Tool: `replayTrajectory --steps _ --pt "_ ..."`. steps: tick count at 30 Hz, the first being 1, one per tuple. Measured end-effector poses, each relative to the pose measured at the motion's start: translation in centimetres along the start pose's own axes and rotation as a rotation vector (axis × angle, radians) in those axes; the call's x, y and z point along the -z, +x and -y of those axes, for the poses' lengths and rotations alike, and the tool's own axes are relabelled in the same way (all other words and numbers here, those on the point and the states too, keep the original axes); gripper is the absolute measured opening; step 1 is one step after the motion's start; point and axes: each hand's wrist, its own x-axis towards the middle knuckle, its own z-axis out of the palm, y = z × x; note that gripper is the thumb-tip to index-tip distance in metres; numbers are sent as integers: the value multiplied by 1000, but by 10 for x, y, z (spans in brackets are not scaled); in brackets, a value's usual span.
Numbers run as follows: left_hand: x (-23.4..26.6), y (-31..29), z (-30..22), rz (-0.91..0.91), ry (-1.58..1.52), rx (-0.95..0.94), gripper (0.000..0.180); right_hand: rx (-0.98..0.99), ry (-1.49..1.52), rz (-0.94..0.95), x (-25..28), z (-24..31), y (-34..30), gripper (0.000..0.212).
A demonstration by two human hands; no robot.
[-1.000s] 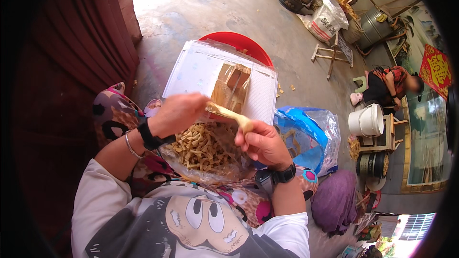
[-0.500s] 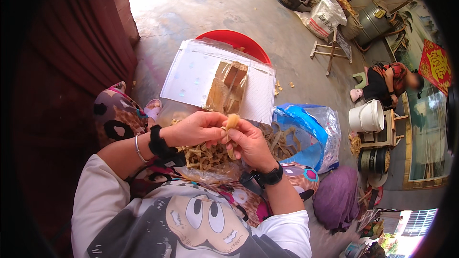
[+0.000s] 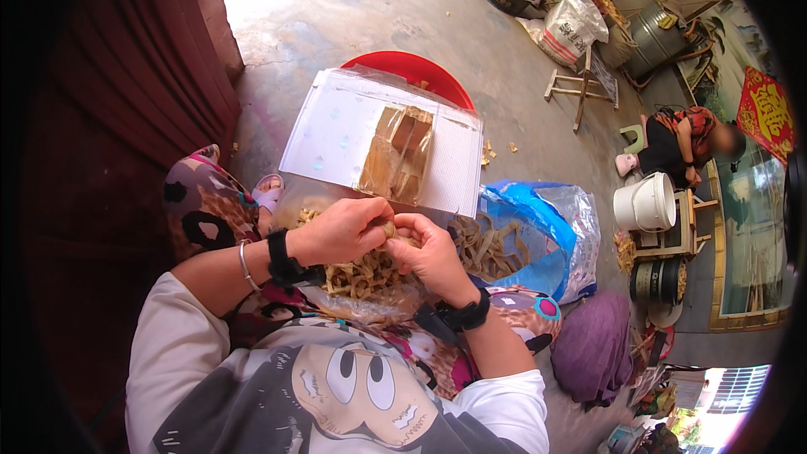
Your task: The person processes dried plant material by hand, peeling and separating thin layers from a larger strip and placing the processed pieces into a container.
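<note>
Spanning the view from its left-centre, a white board [image 3: 332, 134] overlaps a red basin [image 3: 412, 69], which probably props it up in front of you. On it stands a wooden block [image 3: 395, 155] in clear plastic, likely a wrapping to keep its surface clean. Nearer you, your left hand [image 3: 345, 231] has thumb and fingertips pinching a pale strip [image 3: 388, 229], mostly hidden by your fingers. The strip sits above a pile of curled pieces [image 3: 361, 277] on clear plastic [image 3: 370, 309] at your lap, which seems to keep them off your patterned clothing. Your right hand [image 3: 430, 256] meets the left, pinching the same strip, so both ends of so small a thing can be controlled. Just beyond it, flat brown strips [image 3: 487, 252] lie loose by a blue bag [image 3: 559, 231] at your right, apparently placed there for easy reach.
</note>
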Motion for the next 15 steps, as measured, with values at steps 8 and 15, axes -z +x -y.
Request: replayTrajectory --steps 8,15 --pt "8 0 4 -115 327 -160 14 -126 430 232 7 4 2 32" --pt "10 -4 6 42 171 -111 8 -183 224 182 12 7 4 29"
